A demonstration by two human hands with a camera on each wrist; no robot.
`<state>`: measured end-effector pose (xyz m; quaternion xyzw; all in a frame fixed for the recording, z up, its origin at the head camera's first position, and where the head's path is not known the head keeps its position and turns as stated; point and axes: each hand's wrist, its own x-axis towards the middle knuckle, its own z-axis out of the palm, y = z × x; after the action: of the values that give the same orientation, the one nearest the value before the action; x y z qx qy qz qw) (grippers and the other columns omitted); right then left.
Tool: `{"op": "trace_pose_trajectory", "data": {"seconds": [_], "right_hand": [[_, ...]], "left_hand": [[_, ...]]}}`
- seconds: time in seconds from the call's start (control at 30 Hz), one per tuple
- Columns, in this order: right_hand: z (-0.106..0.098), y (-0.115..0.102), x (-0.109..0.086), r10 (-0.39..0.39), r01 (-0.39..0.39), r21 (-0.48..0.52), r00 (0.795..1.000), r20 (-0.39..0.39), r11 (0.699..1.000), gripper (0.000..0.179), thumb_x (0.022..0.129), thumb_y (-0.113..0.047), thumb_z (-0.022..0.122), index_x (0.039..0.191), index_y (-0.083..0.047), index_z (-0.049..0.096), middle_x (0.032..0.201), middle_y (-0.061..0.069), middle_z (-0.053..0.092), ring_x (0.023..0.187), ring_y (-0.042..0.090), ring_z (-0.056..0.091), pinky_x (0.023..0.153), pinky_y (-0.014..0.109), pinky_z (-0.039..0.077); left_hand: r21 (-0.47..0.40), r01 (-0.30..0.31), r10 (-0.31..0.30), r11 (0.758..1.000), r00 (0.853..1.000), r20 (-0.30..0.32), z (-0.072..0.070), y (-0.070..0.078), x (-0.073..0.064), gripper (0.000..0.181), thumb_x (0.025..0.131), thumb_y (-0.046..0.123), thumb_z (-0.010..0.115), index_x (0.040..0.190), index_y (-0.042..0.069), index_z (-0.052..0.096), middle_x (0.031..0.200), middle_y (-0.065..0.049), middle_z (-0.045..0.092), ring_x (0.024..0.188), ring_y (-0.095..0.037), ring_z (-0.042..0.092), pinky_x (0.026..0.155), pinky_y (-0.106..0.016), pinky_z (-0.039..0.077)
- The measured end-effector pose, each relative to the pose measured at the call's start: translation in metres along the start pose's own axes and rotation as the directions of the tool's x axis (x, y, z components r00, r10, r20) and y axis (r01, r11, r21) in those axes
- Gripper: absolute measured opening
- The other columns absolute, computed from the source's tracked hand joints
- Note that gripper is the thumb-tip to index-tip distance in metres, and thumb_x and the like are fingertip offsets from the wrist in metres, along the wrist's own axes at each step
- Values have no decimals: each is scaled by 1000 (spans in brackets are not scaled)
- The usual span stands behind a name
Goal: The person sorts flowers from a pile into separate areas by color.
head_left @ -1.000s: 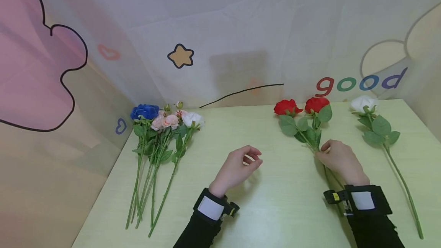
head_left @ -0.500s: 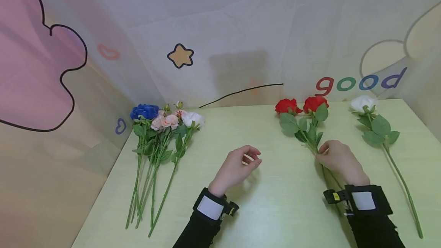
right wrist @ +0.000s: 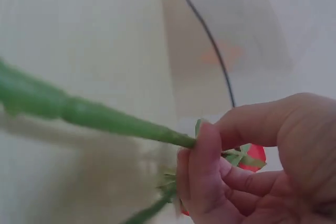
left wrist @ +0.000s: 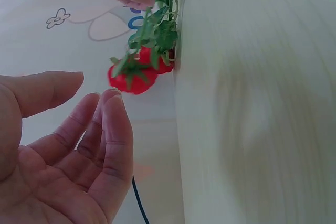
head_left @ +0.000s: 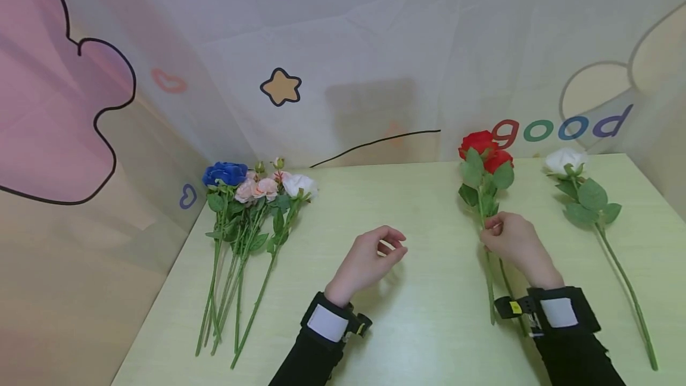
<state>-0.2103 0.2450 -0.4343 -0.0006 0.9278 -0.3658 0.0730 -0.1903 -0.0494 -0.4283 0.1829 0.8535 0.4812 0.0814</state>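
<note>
My right hand [head_left: 518,244] pinches the green stem of a red rose [head_left: 476,143] between thumb and fingers. That rose is raised, its bloom overlapping a second red rose [head_left: 499,161] that lies on the table behind it. In the right wrist view the pinched stem [right wrist: 105,116] runs out to the left, with the other stem [right wrist: 149,211] below it. My left hand [head_left: 367,260] hovers over the middle of the table, fingers loosely bent and holding nothing. Both red blooms show beyond its fingertips in the left wrist view.
A white rose [head_left: 566,161] lies at the right with its long stem toward me. On the left lie a blue flower [head_left: 225,174], pink roses [head_left: 265,189] and another white rose [head_left: 300,186], stems side by side. A printed cloth [head_left: 375,46] hangs behind the table [head_left: 418,326].
My right hand has lifted one red rose and brought it rightward and upward, from beside the other red rose to overlapping it. The left hand has stayed put.
</note>
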Motion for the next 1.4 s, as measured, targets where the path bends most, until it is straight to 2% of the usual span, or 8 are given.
{"op": "trace_pose_trajectory", "data": {"seconds": [0.2,0.6,0.73,0.83,0.93,1.03,1.2,1.4], "right_hand": [[10,5,1,18,-20,-65,999,-32,998,31,86,-11,59,107,12,58,79,14,61,68,22,54,56,30,42],[10,-1,0,88,-89,-104,996,-8,991,49,89,-22,73,118,13,52,88,21,58,77,29,52,60,31,42],[8,3,0,120,-121,-134,993,-16,984,64,90,-29,73,123,16,42,98,30,52,84,37,49,63,35,45],[6,6,0,132,-128,-143,991,16,981,70,90,-30,72,125,20,38,107,36,50,89,42,50,70,41,51],[4,7,1,148,-139,-121,987,68,983,69,91,-27,69,128,21,35,107,36,52,88,40,53,72,43,52],[3,9,1,159,-149,-104,982,100,983,65,92,-23,63,129,21,33,101,31,53,85,36,53,67,37,49],[0,10,0,155,-143,-108,981,113,984,60,93,-21,58,129,20,34,96,26,53,83,33,52,65,34,46],[-3,11,0,152,-137,-125,981,118,983,59,94,-22,57,130,20,35,101,28,54,86,34,52,69,37,48]], "left_hand": [[0,6,-6,1000,1000,6,0,1,0,23,97,17,67,116,5,68,104,-8,71,88,-21,69,73,-20,52],[11,3,-3,1000,1000,-2,-2,2,-1,23,97,18,67,116,5,68,104,-7,71,88,-21,69,74,-21,52],[10,-2,2,1000,1000,-6,-3,1,-1,23,97,18,67,117,5,68,104,-7,71,88,-22,68,74,-21,52],[12,1,0,1000,1000,-7,-3,1,-1,23,97,18,67,117,6,68,104,-7,71,88,-21,68,74,-21,52],[17,4,-4,1000,1000,-6,-3,1,-1,24,97,19,67,117,6,68,104,-6,71,88,-19,67,74,-21,52],[20,6,-6,1000,1000,-6,-3,0,-1,24,97,19,67,117,6,68,104,-6,71,87,-18,67,75,-21,52],[21,7,-7,1000,1000,-7,-4,-2,0,24,97,20,67,117,7,68,104,-6,71,87,-16,67,74,-21,52],[35,8,-7,999,1000,-17,-4,-2,0,24,97,18,67,118,5,67,104,-7,71,87,-18,68,75,-22,53]]}}
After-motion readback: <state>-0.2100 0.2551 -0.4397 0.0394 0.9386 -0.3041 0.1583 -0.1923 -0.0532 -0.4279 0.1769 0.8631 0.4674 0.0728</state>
